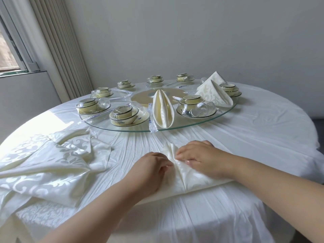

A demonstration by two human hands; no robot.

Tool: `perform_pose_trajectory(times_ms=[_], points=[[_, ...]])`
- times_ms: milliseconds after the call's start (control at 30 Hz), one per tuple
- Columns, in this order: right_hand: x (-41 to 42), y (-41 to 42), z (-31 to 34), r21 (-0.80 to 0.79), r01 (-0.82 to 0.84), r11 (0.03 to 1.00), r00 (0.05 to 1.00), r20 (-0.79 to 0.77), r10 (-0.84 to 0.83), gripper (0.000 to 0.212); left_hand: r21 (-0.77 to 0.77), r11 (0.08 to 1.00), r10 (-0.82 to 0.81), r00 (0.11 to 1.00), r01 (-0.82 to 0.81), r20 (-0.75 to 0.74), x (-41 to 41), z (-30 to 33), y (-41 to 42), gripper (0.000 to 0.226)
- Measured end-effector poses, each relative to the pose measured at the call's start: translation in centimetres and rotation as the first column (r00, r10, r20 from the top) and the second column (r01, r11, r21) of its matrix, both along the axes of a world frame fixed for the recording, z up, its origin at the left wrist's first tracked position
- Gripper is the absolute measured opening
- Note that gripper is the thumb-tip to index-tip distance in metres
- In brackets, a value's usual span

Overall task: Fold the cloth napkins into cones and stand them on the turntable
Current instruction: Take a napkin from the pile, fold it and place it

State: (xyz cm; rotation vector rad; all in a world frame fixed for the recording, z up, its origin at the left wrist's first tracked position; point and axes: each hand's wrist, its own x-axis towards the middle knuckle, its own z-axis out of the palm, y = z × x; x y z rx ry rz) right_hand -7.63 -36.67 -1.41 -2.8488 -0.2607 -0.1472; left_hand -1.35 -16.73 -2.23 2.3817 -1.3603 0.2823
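A cream patterned napkin [191, 178] lies partly folded at the near table edge. My left hand [149, 171] rests on its left part with fingers curled at the centre crease. My right hand [201, 156] presses its right part, fingertips pinching the fold in the middle. On the glass turntable [226, 113] stands one folded napkin cone [162, 111] at the front. Two more folded napkins [213, 92] stand at the right rim.
A heap of unfolded patterned napkins [47, 160] lies at the left on the white tablecloth [254, 137]. Several wrapped bowl-and-saucer sets [125, 114] with glass cups and wrapped chopsticks ring the turntable. A window and blinds are at the far left.
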Motion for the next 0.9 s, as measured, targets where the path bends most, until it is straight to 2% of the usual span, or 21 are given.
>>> perform_pose_trajectory(times_ms=[100, 200, 267, 300, 367, 400, 533, 700, 767, 900], points=[[0.0, 0.0, 0.0, -0.056, -0.041, 0.998, 0.993, -0.112, 0.035, 0.042, 0.087, 0.992, -0.084, 0.995, 0.088, -0.049, -0.3, 0.1, 0.2, 0.043], [0.3, -0.1, 0.4, -0.079, -0.043, 0.996, 0.978, -0.206, 0.025, 0.049, 0.275, 0.954, -0.087, 0.989, 0.116, -0.118, -1.3, 0.5, 0.5, 0.064], [0.8, -0.3, 0.7, -0.016, -0.055, 0.998, 0.973, -0.226, 0.05, 0.05, 0.385, 0.919, -0.05, 0.993, 0.088, -0.109, -2.0, 0.7, 0.6, 0.068], [1.2, -0.5, 0.9, 0.046, -0.045, 0.998, 0.977, -0.208, 0.054, 0.043, 0.41, 0.909, -0.036, 0.994, 0.078, -0.108, -2.2, 0.8, 0.5, 0.066], [2.1, -0.5, 1.4, 0.142, 0.011, 0.99, 0.992, -0.126, 0.007, 0.03, 0.429, 0.901, -0.025, 0.995, 0.063, -0.093, -2.4, 0.9, 0.4, 0.067], [2.7, -0.4, 1.6, 0.142, 0.032, 0.989, 0.996, -0.081, -0.02, 0.032, 0.439, 0.896, -0.025, 0.997, 0.057, -0.077, -2.5, 0.9, 0.3, 0.071], [5.8, 1.3, 2.4, -0.058, -0.026, 0.998, 1.0, -0.004, 0.026, 0.042, 0.457, 0.888, -0.026, 0.998, 0.047, -0.051, -2.4, 0.5, 0.4, 0.089], [9.2, 3.0, 2.0, -0.162, -0.199, 0.966, 0.978, -0.096, 0.186, 0.028, 0.417, 0.907, -0.031, 0.998, 0.051, -0.055, -2.2, 0.0, 0.6, 0.094], [10.0, 2.9, 1.6, -0.199, -0.22, 0.955, 0.972, -0.125, 0.198, 0.035, 0.405, 0.912, -0.039, 0.997, 0.06, -0.06, -2.0, 0.1, 0.6, 0.094], [10.5, 2.1, 1.3, -0.151, -0.157, 0.976, 0.977, -0.169, 0.131, 0.047, 0.392, 0.915, -0.072, 0.995, 0.094, -0.072, -1.8, 0.8, 0.4, 0.089]])
